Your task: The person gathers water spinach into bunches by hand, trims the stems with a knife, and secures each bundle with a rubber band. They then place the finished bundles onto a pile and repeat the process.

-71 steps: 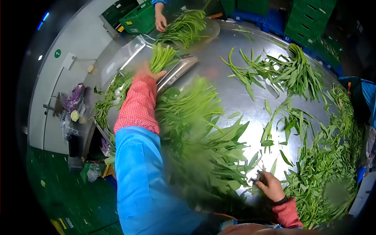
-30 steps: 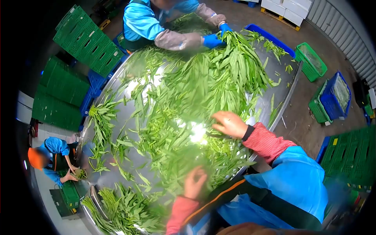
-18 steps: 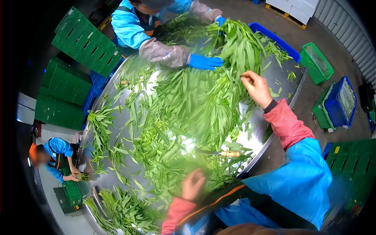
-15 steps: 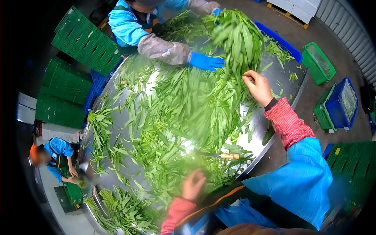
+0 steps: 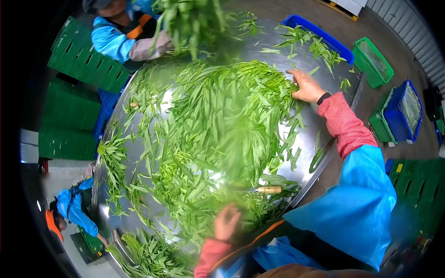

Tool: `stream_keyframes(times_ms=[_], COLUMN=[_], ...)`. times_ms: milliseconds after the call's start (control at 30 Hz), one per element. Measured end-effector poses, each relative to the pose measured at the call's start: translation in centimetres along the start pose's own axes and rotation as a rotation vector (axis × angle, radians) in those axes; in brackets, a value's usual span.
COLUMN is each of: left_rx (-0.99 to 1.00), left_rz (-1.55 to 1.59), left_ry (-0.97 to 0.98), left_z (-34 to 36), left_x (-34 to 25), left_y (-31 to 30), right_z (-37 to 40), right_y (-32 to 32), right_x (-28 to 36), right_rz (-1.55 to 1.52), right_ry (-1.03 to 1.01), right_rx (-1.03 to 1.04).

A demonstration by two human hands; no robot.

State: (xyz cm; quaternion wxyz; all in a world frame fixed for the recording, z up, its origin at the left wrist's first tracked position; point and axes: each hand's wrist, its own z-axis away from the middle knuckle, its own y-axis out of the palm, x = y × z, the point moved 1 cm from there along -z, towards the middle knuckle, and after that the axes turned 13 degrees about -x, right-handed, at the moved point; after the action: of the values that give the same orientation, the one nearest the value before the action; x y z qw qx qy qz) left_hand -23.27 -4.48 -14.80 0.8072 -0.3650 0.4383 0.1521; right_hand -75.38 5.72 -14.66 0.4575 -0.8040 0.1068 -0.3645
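A heap of long-leaved greens with cut stems, which look like water spinach (image 5: 222, 106), covers much of the metal table (image 5: 315, 153). My right hand (image 5: 308, 87) is at the right edge of the heap beside the stem ends, fingers stretched forward and thumb apart, with nothing seen in it. My left hand (image 5: 227, 222) is low over the near leaves, close to my apron; a smear blurs its fingers. Between my hands a knife with a wooden handle (image 5: 269, 189) lies on the greens, its blade partly blurred.
Across the table a co-worker (image 5: 111, 41) lifts a large bunch of greens (image 5: 192, 23). A blue basket (image 5: 320, 39) stands at the far edge. Green crates (image 5: 88, 55) are stacked at left; tubs (image 5: 374, 62) stand on the floor at right. Another person (image 5: 74, 204) bends at lower left.
The co-worker has carried the large bunch from beside my right hand to the far left. My right hand has opened and shifted slightly. The person at lower left has bent down.
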Motion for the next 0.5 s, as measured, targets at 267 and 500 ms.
stream_keyframes(times_ms=[267, 500], left_rx=[0.061, 0.114], left_rz=[0.182, 0.134], left_ry=[-0.075, 0.008], left_z=[-0.7, -1.0], left_x=[0.1, 0.3], left_y=[1.3, 1.5], right_z=[0.9, 0.7], right_y=[2.3, 2.1], right_x=[2.0, 3.3], right_rz=[0.271, 0.407], right_ry=[-0.389, -0.359], right_rx=[-0.061, 0.212])
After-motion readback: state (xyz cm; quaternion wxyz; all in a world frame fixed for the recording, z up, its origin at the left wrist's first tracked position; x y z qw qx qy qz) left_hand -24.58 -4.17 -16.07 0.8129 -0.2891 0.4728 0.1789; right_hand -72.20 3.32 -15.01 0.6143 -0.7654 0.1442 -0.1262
